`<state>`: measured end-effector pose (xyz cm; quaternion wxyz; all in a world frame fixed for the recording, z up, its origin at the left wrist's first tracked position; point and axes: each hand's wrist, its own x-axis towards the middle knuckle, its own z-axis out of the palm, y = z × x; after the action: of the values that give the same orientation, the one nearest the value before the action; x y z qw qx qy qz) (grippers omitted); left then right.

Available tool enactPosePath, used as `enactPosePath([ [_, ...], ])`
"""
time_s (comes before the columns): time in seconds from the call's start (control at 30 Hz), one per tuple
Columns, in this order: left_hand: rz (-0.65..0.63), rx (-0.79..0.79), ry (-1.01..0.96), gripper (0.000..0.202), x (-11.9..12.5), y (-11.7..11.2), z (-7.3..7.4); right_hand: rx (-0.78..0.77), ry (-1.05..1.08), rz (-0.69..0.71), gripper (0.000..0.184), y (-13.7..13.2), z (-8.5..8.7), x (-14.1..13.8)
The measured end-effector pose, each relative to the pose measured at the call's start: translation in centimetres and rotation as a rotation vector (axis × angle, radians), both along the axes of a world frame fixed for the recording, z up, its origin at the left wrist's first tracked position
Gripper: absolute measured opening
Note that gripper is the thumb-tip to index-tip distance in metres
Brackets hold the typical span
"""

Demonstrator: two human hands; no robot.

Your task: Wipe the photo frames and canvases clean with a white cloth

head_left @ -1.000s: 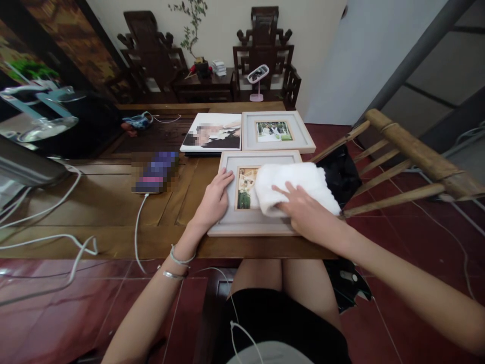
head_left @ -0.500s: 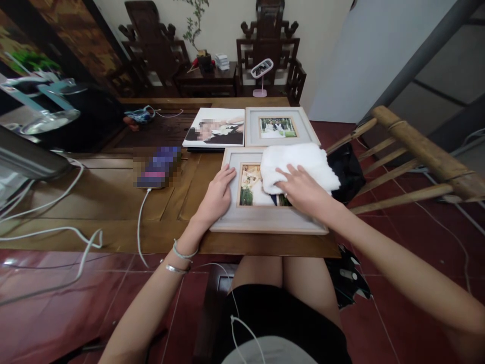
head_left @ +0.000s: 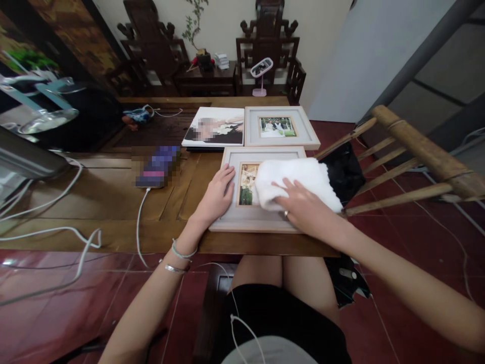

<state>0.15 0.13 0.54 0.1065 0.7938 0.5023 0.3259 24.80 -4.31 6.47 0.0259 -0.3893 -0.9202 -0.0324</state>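
Observation:
A pale picture frame [head_left: 235, 222] lies flat at the near edge of the wooden table [head_left: 113, 197], with a photo [head_left: 246, 189] behind its glass. My left hand [head_left: 215, 197] rests flat on the frame's left border, fingers stretched out. My right hand [head_left: 303, 210] presses flat on a white cloth [head_left: 295, 177] that covers the right half of the glass. A ring shows on one finger of that hand.
A second framed photo [head_left: 278, 127] and a photo print [head_left: 214, 129] lie further back. A phone [head_left: 156, 167] with a white cable sits left. Loose cables [head_left: 49, 232] trail at the left edge. A bamboo chair [head_left: 413, 151] and a black bag [head_left: 341, 172] stand right.
My right hand slid the white cloth back down and slightly left over the glass, after having pushed it up toward the far edge. The left hand stayed on the frame.

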Motion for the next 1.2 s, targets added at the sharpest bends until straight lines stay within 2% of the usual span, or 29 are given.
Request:
enactPosePath([
  [0.17,-0.012,-0.012,-0.032,0.038,-0.1,0.0,0.0,0.106,0.040,-0.129,0.046,7.1,-1.1,0.2],
  [0.23,-0.010,-0.011,-0.041,0.038,-0.1,0.0,-0.1,0.124,-0.009,-0.134,0.045,8.5,-1.0,0.0],
  [0.3,-0.005,-0.010,-0.046,0.037,-0.1,0.0,-0.1,0.124,-0.070,-0.106,0.043,8.6,-1.0,-0.3],
  [0.37,0.002,-0.011,-0.044,0.037,-0.1,0.0,-0.1,0.107,-0.117,-0.062,0.042,7.4,-0.8,-0.3],
  [0.47,0.009,-0.009,-0.036,0.037,0.0,0.0,-0.1,0.039,-0.124,0.018,0.042,3.8,-0.1,0.0],
  [0.67,0.018,0.006,-0.016,0.037,0.2,0.0,-0.1,-0.176,-0.016,0.182,0.045,-3.9,3.0,0.8],
  [0.8,0.017,0.004,0.000,0.038,0.1,0.0,0.0,-0.196,0.047,0.199,0.047,-5.2,3.3,0.5],
  [0.9,0.006,-0.009,0.018,0.039,0.0,0.0,0.0,-0.213,0.055,0.107,0.059,-3.3,2.3,0.3],
  [1.0,-0.013,-0.020,0.011,0.039,-0.1,0.0,-0.1,-0.202,0.060,-0.008,0.067,0.4,1.2,0.6],
  [1.2,-0.022,-0.007,0.009,0.039,-0.2,0.0,-0.3,0.086,0.020,-0.084,0.064,8.9,0.0,1.1],
])
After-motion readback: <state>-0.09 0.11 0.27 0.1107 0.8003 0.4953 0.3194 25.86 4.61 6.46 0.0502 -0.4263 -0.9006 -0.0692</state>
